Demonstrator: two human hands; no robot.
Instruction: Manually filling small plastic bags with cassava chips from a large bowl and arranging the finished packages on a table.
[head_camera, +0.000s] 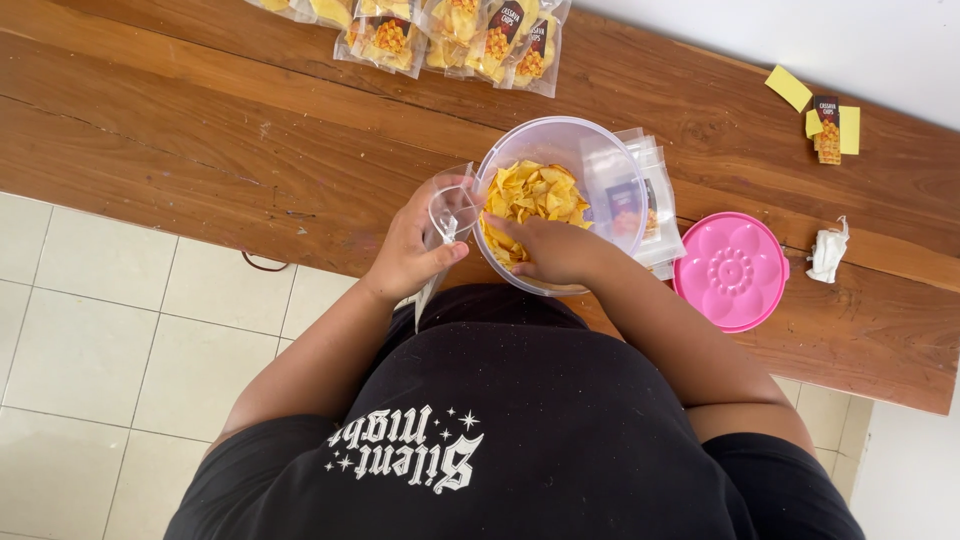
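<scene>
We see golden-yellow chips (535, 195) heaped in a clear, faintly frosted bowl (600, 150), and a see-through pouch (447, 215) held at its rim. The surface (200, 130) is warm reddish-brown wood, streaked with darker grain. A bright pink lid (730, 270) shows a moulded flower pattern. Filled packets (450, 30) glow yellow with dark labels; yellow cards (825, 120) lie farther off. A white scrap (828, 250), perhaps tissue. The floor tiles (100, 330) are pale cream, and our shirt (520, 430) is black with white lettering and stars.
</scene>
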